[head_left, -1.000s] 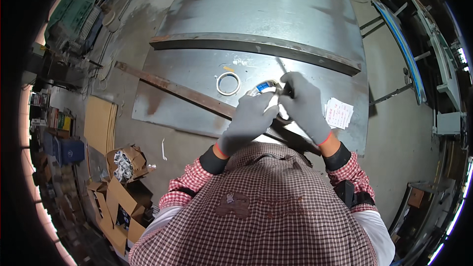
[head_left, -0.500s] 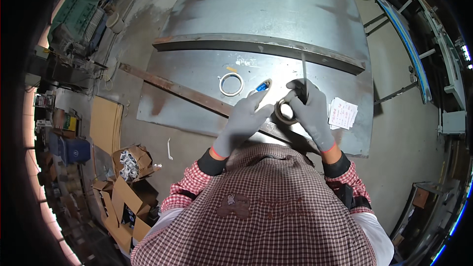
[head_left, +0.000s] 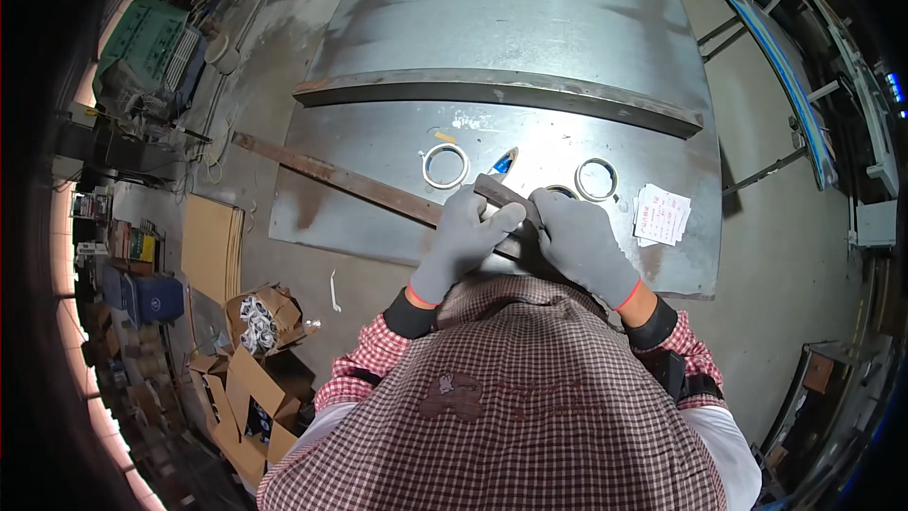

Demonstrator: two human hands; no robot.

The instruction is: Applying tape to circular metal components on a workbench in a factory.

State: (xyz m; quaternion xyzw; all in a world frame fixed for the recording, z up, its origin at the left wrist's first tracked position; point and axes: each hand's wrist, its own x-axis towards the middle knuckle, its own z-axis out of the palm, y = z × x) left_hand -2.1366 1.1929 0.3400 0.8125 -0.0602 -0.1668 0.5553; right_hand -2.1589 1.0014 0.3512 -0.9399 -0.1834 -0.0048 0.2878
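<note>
Both my hands wear grey gloves and meet at the near edge of a large steel sheet [head_left: 378,218]. My left hand [head_left: 463,237] and my right hand [head_left: 582,241] both grip a short dark metal piece [head_left: 506,197], which sits over a long rusty flat bar [head_left: 331,173] lying slantwise on the sheet. Just beyond my fingers lies a blue-tipped marker [head_left: 502,164]. A white tape ring [head_left: 445,166] lies to the left of it and a second ring [head_left: 596,180] to the right, touching neither hand.
A white paper note [head_left: 662,213] lies at the sheet's right. A steel angle bar [head_left: 501,90] crosses the sheet farther back. Open cardboard boxes [head_left: 255,322] and flat cardboard [head_left: 210,246] lie on the floor to my left. Racks and frames [head_left: 804,114] stand at the right.
My hands have let go of the blue marker, which now lies on the sheet. They have come together lower on the dark metal piece. The right-hand ring is now uncovered.
</note>
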